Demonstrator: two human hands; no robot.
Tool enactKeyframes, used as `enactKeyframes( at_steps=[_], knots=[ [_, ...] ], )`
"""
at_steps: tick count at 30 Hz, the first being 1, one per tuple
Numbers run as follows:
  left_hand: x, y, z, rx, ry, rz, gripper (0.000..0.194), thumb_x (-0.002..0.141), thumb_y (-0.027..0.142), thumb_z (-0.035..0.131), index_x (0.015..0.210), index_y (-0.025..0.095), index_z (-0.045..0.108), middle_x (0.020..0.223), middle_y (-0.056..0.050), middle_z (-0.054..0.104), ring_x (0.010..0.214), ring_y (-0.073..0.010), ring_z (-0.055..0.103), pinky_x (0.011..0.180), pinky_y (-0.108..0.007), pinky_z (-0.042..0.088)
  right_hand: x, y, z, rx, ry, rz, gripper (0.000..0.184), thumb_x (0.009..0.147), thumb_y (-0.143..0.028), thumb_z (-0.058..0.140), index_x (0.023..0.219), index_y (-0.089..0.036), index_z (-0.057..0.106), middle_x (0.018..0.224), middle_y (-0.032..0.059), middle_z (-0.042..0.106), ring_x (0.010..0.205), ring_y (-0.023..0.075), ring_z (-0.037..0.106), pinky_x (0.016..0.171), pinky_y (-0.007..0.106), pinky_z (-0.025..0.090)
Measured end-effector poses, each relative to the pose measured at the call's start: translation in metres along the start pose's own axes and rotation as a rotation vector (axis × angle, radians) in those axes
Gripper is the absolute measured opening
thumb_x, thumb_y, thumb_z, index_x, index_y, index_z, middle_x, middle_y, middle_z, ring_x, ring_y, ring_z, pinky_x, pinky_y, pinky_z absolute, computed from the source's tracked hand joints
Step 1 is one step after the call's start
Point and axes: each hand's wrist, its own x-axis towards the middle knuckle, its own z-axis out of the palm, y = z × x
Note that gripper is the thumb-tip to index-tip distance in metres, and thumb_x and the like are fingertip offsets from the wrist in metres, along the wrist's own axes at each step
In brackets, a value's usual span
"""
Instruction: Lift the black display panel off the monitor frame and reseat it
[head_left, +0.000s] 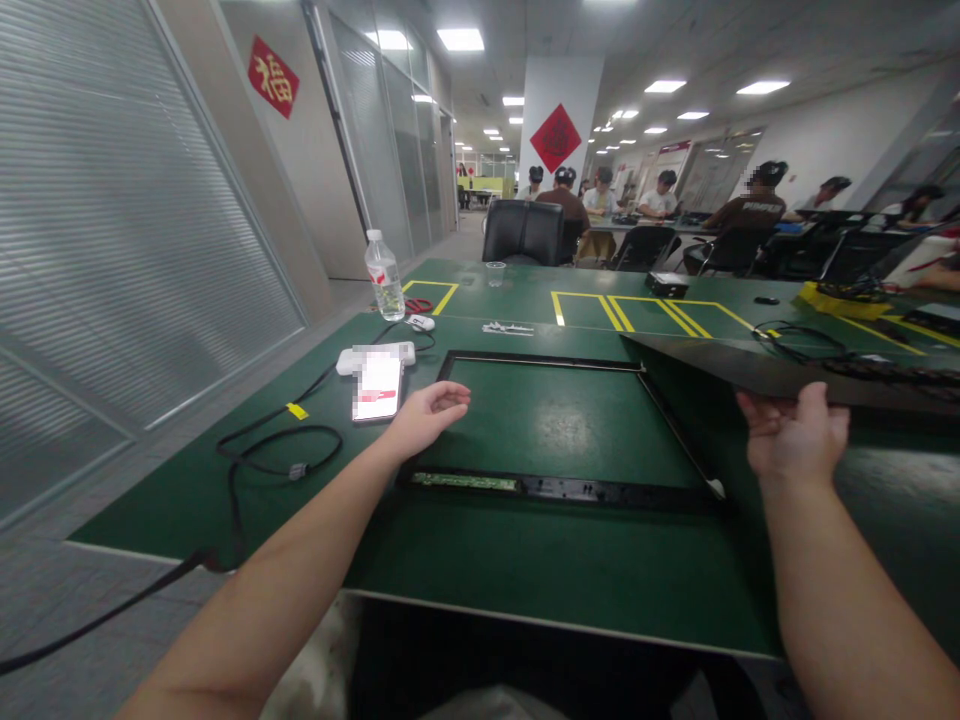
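Note:
A black rectangular frame [615, 492] lies flat on the green table, and the tabletop shows through its opening. Along its near side runs a strip of green circuit board [465, 482]. My left hand [431, 412] is over the frame's left side with its fingers stretched out, holding nothing; whether it touches the frame I cannot tell. On the right, my right hand [795, 435] grips the edge of a thin dark panel [720, 365], which is tilted up beside the frame's right side. The fingers wrap underneath the panel, with the thumb on its edge.
Left of the frame are a lit phone [379, 385] on a white stand, a looped black cable [337, 440], a water bottle [385, 280] and red-handled scissors [418, 306]. Behind it lies a metal caliper [508, 328]. Cables [806, 345] lie at the right. Several people sit farther back.

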Motion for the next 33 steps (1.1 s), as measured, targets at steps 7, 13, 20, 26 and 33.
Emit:
enactKeyframes(
  at_steps=[7, 13, 20, 26, 33],
  knots=[
    [-0.002, 0.003, 0.001, 0.006, -0.011, -0.013, 0.04, 0.067, 0.046, 0.099, 0.097, 0.023, 0.083, 0.104, -0.011, 0.087, 0.097, -0.0302, 0.08, 0.096, -0.048, 0.063, -0.003, 0.002, 0.004, -0.006, 0.015, 0.049, 0.005, 0.115, -0.03, 0.055, 0.119, -0.029, 0.051, 0.097, -0.0052, 0.069, 0.069, 0.0091, 0.071, 0.07, 0.023, 0.066],
    [-0.002, 0.001, -0.001, 0.023, -0.022, -0.005, 0.039, 0.068, 0.044, 0.098, 0.097, 0.022, 0.084, 0.103, -0.01, 0.087, 0.093, -0.029, 0.08, 0.09, -0.045, 0.063, 0.0, 0.001, 0.001, -0.031, 0.047, 0.097, 0.013, 0.118, -0.02, 0.041, 0.119, -0.028, 0.052, 0.094, -0.0059, 0.068, 0.068, 0.0087, 0.072, 0.072, 0.024, 0.067],
    [-0.001, -0.001, -0.001, 0.116, -0.048, -0.024, 0.043, 0.07, 0.049, 0.091, 0.101, 0.021, 0.081, 0.106, -0.01, 0.087, 0.095, -0.028, 0.079, 0.092, -0.044, 0.061, 0.008, 0.007, -0.002, -0.013, 0.055, 0.085, 0.005, 0.117, -0.029, 0.05, 0.118, -0.029, 0.055, 0.093, -0.0061, 0.068, 0.064, 0.0084, 0.071, 0.064, 0.022, 0.067],
    [0.0, -0.002, -0.002, 0.157, -0.069, -0.037, 0.047, 0.071, 0.052, 0.088, 0.106, 0.02, 0.079, 0.109, -0.011, 0.086, 0.097, -0.0283, 0.078, 0.095, -0.045, 0.06, 0.014, 0.011, -0.006, -0.013, 0.065, 0.106, 0.01, 0.112, -0.036, 0.061, 0.118, -0.031, 0.055, 0.096, -0.0058, 0.07, 0.07, 0.0113, 0.075, 0.066, 0.027, 0.068],
    [-0.001, -0.003, -0.003, 0.188, -0.086, -0.013, 0.042, 0.075, 0.049, 0.085, 0.105, 0.021, 0.08, 0.106, -0.01, 0.085, 0.095, -0.0276, 0.078, 0.093, -0.044, 0.06, 0.014, 0.012, -0.007, -0.001, 0.079, 0.133, 0.015, 0.108, -0.025, 0.056, 0.121, -0.032, 0.053, 0.096, -0.0056, 0.07, 0.077, 0.0136, 0.077, 0.066, 0.03, 0.069]
  ],
)
